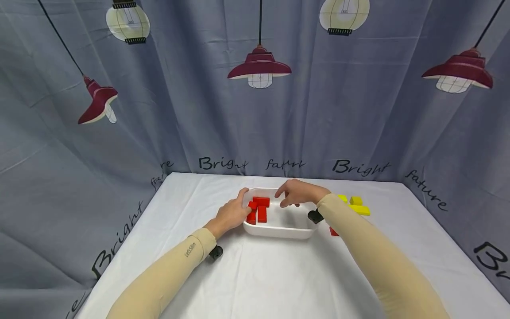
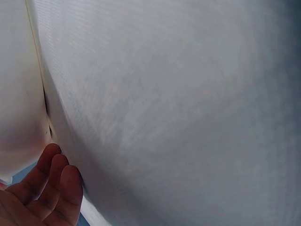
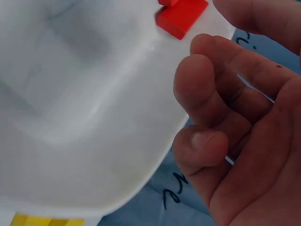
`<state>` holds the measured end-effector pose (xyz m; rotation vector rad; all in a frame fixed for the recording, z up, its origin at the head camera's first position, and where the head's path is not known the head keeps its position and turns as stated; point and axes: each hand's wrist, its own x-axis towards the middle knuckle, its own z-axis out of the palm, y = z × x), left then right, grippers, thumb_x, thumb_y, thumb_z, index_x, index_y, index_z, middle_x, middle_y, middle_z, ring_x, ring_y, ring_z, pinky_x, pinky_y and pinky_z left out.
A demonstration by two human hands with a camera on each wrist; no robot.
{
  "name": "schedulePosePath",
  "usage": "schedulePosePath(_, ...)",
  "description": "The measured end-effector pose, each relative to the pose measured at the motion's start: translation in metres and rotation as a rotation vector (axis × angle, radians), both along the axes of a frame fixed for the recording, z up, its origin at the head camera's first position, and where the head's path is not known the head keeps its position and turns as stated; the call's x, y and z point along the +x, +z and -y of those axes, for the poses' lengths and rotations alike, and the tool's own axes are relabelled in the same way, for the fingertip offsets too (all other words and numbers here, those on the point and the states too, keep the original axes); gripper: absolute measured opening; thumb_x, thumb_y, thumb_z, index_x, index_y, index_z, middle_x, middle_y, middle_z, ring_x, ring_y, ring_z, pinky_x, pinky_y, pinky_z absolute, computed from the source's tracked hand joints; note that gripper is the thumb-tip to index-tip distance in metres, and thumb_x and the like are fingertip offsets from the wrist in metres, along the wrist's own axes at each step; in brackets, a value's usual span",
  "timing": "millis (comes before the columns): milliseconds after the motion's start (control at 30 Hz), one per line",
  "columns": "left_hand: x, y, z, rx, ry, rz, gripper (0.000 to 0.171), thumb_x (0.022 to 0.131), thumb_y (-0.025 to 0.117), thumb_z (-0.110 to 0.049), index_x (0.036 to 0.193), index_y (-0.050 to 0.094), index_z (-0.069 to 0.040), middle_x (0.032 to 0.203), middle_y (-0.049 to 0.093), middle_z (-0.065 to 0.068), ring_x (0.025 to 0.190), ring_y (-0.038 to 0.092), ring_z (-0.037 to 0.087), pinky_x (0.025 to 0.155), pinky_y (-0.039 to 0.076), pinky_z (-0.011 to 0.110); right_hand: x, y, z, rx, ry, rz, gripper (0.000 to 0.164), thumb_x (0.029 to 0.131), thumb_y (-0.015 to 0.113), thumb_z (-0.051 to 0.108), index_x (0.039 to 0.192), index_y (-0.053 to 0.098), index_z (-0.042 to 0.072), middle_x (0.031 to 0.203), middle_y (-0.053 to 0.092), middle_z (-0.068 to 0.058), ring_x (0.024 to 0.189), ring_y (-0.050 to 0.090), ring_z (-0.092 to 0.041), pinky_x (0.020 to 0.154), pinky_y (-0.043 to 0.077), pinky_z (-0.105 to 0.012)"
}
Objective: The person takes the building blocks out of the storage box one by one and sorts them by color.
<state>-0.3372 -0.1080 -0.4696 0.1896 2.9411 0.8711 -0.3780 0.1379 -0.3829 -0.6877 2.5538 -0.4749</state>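
A white tray (image 1: 279, 232) sits on the table with several red blocks (image 1: 261, 214) gathered at its left end. My left hand (image 1: 231, 215) holds the tray's left side, the thumb over the rim beside the red blocks. In the left wrist view, three fingertips (image 2: 70, 181) lie near the tray's outer wall. Above the right part of the tray hovers my right hand (image 1: 301, 191), its fingers loosely bent. The right wrist view shows nothing between thumb and fingers, with a red block (image 3: 182, 18) lying in the tray beyond them.
Several yellow blocks (image 1: 360, 209) lie on the table to the right of the tray, partly behind the right forearm. A red block (image 1: 334, 231) peeks out beside that sleeve. A grey printed curtain (image 1: 255, 124) hangs behind the white-covered table (image 1: 271, 274).
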Motion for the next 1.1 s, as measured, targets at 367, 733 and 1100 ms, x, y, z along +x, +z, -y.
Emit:
schedulePosePath(367, -0.004, 0.003, 0.001, 0.005, -0.001, 0.015, 0.070, 0.094, 0.051, -0.032, 0.157, 0.022, -0.030, 0.113, 0.065, 0.008, 0.079, 0.059, 0.023, 0.068, 0.047, 0.037, -0.011, -0.011, 0.018, 0.107, 0.042, 0.000, 0.056, 0.092, 0.071, 0.020, 0.145, 0.055, 0.021, 0.083, 0.064, -0.006, 0.058, 0.056, -0.023, 0.069, 0.047, -0.028)
schedulePosePath(733, -0.004, -0.002, 0.002, -0.015, -0.011, 0.008, 0.070, 0.093, 0.051, -0.033, 0.157, 0.022, -0.031, 0.110, 0.066, 0.009, 0.080, 0.059, 0.023, 0.067, 0.046, 0.037, -0.018, -0.024, 0.028, 0.135, -0.025, 0.072, 0.060, 0.091, 0.071, 0.024, 0.147, 0.051, 0.023, 0.080, 0.062, -0.003, 0.061, 0.054, -0.022, 0.061, 0.041, -0.027)
schedulePosePath(1100, -0.004, -0.001, 0.003, -0.028, -0.011, -0.018, 0.067, 0.095, 0.051, -0.034, 0.156, 0.024, -0.030, 0.114, 0.066, 0.011, 0.084, 0.059, 0.024, 0.071, 0.048, 0.039, -0.023, -0.033, 0.032, 0.149, -0.030, 0.096, 0.048, 0.092, 0.071, 0.029, 0.138, 0.059, 0.021, 0.083, 0.065, -0.004, 0.062, 0.055, -0.017, 0.055, 0.038, -0.026)
